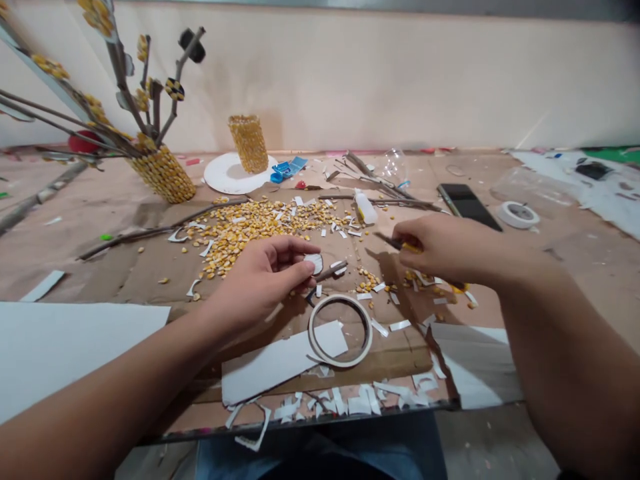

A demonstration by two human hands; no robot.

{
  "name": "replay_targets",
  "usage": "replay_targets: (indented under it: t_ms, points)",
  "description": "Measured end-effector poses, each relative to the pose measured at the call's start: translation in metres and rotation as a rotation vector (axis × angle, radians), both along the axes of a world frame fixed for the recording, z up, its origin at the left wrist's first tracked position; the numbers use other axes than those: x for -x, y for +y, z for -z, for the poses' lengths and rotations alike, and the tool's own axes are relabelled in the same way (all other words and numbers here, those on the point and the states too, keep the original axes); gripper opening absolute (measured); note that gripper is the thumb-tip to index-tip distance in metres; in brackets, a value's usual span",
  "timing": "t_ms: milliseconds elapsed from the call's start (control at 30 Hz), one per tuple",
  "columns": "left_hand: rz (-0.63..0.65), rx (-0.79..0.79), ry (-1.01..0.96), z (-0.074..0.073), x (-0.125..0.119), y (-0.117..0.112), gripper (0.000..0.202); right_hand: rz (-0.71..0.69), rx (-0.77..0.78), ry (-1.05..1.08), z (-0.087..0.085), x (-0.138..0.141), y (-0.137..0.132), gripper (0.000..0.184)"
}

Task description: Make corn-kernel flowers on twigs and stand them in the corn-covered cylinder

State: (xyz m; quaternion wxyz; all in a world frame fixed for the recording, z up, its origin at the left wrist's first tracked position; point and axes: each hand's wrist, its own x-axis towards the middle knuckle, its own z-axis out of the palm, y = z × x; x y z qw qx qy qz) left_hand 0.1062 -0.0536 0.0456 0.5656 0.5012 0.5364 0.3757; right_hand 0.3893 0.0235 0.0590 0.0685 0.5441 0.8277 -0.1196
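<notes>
My left hand (267, 277) is closed in a pinch on a small white paper disc (315, 263) fixed to a thin twig (334, 270). My right hand (440, 248) is closed round a pair of scissors with yellow handles (400, 244), blades pointing left toward the disc. Both hands hover over a brown cardboard-covered table (100, 220). Just below them lies a roll of tape (341, 331) on a white paper strip (280, 360). A heap of corn kernels (250, 230) spreads behind my left hand.
A kernel-covered vase with branches (163, 173) stands at the back left, a kernel-covered cylinder (249, 143) on a white plate (225, 175) behind the heap. A glue bottle (365, 207), a phone (467, 203) and another tape roll (520, 215) lie to the right. Paper scraps (350, 400) litter the near edge.
</notes>
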Motion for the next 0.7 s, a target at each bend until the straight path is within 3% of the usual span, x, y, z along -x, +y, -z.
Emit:
replay_targets:
  t_ms: [133, 200, 300, 433, 700]
  points:
    - [0.006, 0.022, -0.044, -0.001, -0.005, -0.004, 0.019, -0.069, -0.181, 0.147, -0.013, 0.011, -0.015, 0.017]
    - [-0.002, 0.023, -0.062, -0.002, -0.006, -0.006, 0.018, -0.193, -0.135, 0.364, -0.016, 0.023, -0.028, 0.028]
    - [-0.011, 0.018, -0.064, -0.002, -0.006, -0.007, 0.017, -0.274, 0.053, 0.582, -0.012, 0.043, -0.048, 0.041]
    - [0.010, -0.008, -0.074, -0.003, -0.005, -0.007, 0.012, -0.215, 0.216, 0.653, -0.002, 0.057, -0.063, 0.040]
    - [0.049, -0.031, -0.058, 0.000, -0.008, -0.009, 0.005, -0.223, 0.290, 0.686, 0.004, 0.064, -0.065, 0.037]
